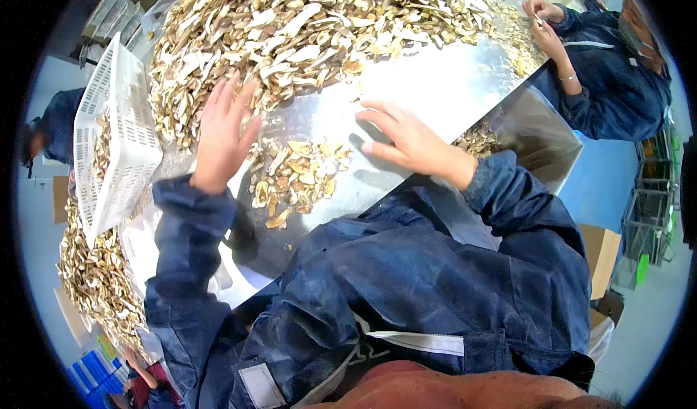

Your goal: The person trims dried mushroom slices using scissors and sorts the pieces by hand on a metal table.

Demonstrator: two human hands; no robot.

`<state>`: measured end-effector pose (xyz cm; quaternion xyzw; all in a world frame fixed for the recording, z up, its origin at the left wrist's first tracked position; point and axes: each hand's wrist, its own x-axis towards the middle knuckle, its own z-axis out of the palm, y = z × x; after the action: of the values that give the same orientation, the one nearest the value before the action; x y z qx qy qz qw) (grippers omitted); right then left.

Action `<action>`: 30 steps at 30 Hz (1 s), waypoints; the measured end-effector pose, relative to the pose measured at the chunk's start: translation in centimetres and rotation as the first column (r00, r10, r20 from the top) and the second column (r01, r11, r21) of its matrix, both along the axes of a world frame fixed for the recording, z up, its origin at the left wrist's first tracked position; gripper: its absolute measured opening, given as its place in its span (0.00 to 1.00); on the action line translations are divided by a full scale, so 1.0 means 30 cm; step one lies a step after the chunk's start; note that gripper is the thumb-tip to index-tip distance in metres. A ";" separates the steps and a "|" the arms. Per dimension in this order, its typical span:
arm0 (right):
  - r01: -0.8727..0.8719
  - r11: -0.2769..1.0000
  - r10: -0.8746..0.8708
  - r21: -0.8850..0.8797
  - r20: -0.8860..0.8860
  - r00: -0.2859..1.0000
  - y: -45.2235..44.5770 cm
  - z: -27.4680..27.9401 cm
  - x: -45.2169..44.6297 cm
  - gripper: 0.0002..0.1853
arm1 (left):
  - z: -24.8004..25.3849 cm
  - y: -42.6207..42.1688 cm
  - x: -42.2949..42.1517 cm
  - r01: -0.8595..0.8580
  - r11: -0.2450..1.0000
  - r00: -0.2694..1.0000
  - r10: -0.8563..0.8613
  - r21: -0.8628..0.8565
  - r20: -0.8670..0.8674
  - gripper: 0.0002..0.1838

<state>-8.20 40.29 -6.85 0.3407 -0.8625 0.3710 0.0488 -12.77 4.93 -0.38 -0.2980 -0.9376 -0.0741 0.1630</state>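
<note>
Many mushroom slices [296, 173] lie loosely clustered on the surface [450, 75], left of the frame's centre, between the nearer left hand [223, 135] and the right hand [408, 142], both spread and empty.

The left hand [221, 139], fingers spread, is over the edge of a big pile [319, 39] of mushroom bits. The right hand [412, 142] is over the shiny table [450, 79], thumb apart from its fingers. A small pile [299, 173] lies between the hands. A white basket [136, 148] is at the left, and another person [613, 82] is at the right
</note>
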 end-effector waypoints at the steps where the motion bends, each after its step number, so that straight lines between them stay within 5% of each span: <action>1: 0.013 0.998 -0.010 0.063 -0.039 0.999 -0.014 -0.017 0.032 0.32 | -0.024 -0.032 0.062 -0.089 0.990 0.992 0.078 0.112 0.100 0.32; 3: 0.046 0.982 -0.023 0.184 -0.126 0.992 -0.042 -0.042 0.080 0.36 | -0.111 -0.109 0.186 -0.291 0.855 0.897 0.089 0.429 0.432 0.35; 5: 0.021 0.982 0.001 0.187 -0.113 0.994 -0.113 -0.060 0.089 0.41 | -0.149 -0.099 0.288 -0.579 0.664 0.722 0.149 0.472 0.676 0.37; 10: -0.052 0.988 0.079 0.147 -0.186 0.979 -0.332 -0.090 0.025 0.43 | -0.314 -0.038 0.291 -0.431 0.837 0.893 0.341 0.337 0.293 0.35; 13: -0.082 0.986 0.117 0.144 -0.251 0.961 -0.424 -0.123 -0.021 0.40 | -0.314 0.005 0.218 -0.501 0.854 0.863 0.483 0.139 0.145 0.32; 14: -0.116 0.984 0.147 0.137 -0.246 0.958 -0.435 -0.122 -0.036 0.40 | -0.428 -0.063 0.162 -0.411 0.903 0.911 0.413 0.125 0.010 0.27; 17: -0.202 0.976 0.215 0.077 -0.245 0.945 -0.447 -0.135 -0.081 0.37 | -0.391 -0.047 0.167 -0.319 0.911 0.941 0.272 0.261 0.201 0.24; 18: -0.250 0.967 0.254 0.043 -0.180 0.950 -0.439 -0.130 -0.090 0.37 | -0.380 -0.021 0.206 -0.258 0.918 0.964 0.226 0.303 0.138 0.22; 21: -0.366 0.929 0.365 -0.047 -0.030 0.930 -0.399 -0.086 -0.099 0.40 | -0.298 -0.018 0.310 -0.223 0.826 0.901 -0.028 0.517 0.434 0.22; 22: -0.362 0.929 0.360 -0.073 -0.049 0.932 -0.380 -0.081 -0.090 0.41 | -0.233 0.003 0.368 -0.364 0.745 0.806 -0.049 0.559 0.590 0.26; 25: -0.283 0.957 0.290 0.067 -0.164 0.943 -0.312 -0.072 -0.006 0.47 | -0.139 -0.003 0.523 -0.338 0.780 0.885 0.073 0.526 0.459 0.35; 30: -0.187 0.949 0.264 0.253 -0.317 0.911 -0.312 -0.054 0.071 0.48 | -0.231 0.086 0.671 -0.366 0.918 0.912 0.322 0.150 0.256 0.57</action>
<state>-6.07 30.94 -8.47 0.5017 -0.8302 0.2117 0.1190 7.35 7.52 -7.32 -0.0997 -0.9760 -0.1691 0.0943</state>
